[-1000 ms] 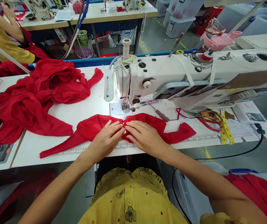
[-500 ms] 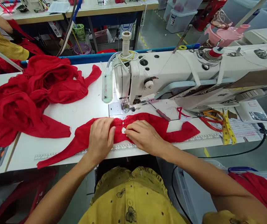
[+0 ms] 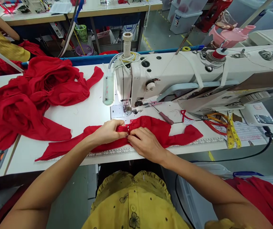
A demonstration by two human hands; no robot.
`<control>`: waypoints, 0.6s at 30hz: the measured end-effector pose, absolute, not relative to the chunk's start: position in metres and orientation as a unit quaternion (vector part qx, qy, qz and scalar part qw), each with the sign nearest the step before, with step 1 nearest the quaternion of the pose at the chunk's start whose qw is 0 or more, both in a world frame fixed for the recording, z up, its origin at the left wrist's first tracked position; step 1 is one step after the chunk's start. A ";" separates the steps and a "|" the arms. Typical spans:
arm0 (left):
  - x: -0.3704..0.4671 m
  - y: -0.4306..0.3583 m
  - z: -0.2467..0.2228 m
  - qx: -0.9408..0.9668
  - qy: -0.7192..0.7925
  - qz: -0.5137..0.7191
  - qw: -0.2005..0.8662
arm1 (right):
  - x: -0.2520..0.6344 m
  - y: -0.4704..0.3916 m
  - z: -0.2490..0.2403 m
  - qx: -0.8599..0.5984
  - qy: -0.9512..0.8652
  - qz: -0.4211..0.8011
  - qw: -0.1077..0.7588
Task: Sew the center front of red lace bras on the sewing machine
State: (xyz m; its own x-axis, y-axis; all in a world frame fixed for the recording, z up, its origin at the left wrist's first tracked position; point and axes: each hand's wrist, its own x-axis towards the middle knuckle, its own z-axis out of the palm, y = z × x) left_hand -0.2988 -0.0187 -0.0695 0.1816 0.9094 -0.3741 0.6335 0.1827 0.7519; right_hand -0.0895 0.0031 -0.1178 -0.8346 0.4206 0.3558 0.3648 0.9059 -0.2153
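A red fabric piece with a lace edge (image 3: 154, 127) lies along the table's front edge, below the sewing machine's needle area (image 3: 127, 109). My left hand (image 3: 111, 130) pinches a folded part of it between thumb and fingers. Close beside, my right hand (image 3: 144, 141) has its fingers closed on the same fabric, just right of the left fingertips. Small white spots show on the lace between the hands. The fabric's long ends stretch out to the left and right over a printed ruler strip (image 3: 117, 153).
A heap of red fabric (image 3: 36, 92) lies at left. The white sewing machine (image 3: 172, 70) spans the back right. Right of the hands are a seam ripper (image 3: 166, 117), orange-handled scissors (image 3: 216, 119) and a yellow tape measure (image 3: 231, 130). Another person's arm (image 3: 1, 22) shows at upper left.
My left hand has turned from lying palm-down on the fabric to pinching a fold near the middle. The fabric's left end has shifted upward. My right hand stays nearly in place.
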 end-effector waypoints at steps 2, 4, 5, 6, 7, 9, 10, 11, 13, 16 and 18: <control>-0.297 -0.023 -0.075 0.637 0.654 0.157 0.377 | -0.089 0.003 -0.118 -0.206 -0.955 0.076 0.200; -0.293 -0.031 -0.083 0.661 0.684 0.164 0.262 | -0.088 0.003 -0.118 -0.207 -0.955 0.082 0.197; -0.291 -0.035 -0.087 0.672 0.692 0.169 0.206 | -0.088 0.003 -0.117 -0.209 -0.954 0.087 0.196; -0.289 -0.040 -0.091 0.680 0.695 0.174 0.156 | -0.087 0.004 -0.116 -0.208 -0.954 0.095 0.195; -0.287 -0.044 -0.095 0.684 0.698 0.182 0.110 | -0.086 0.004 -0.114 -0.204 -0.953 0.108 0.196; -0.285 -0.051 -0.103 0.685 0.699 0.202 0.010 | -0.086 0.007 -0.109 -0.197 -0.947 0.143 0.209; -0.284 -0.053 -0.106 0.692 0.688 0.214 -0.043 | -0.087 0.010 -0.106 -0.198 -0.941 0.159 0.224; -0.284 -0.055 -0.108 0.710 0.663 0.221 -0.090 | -0.088 0.012 -0.104 -0.201 -0.934 0.171 0.241; -0.286 -0.056 -0.111 0.772 0.583 0.207 -0.143 | -0.091 0.017 -0.104 -0.208 -0.927 0.180 0.256; -0.290 -0.060 -0.112 0.834 0.509 0.156 -0.143 | -0.094 0.023 -0.110 -0.202 -0.936 0.181 0.222; -0.292 -0.065 -0.112 0.820 0.533 0.145 -0.148 | -0.094 0.026 -0.116 -0.203 -0.939 0.188 0.204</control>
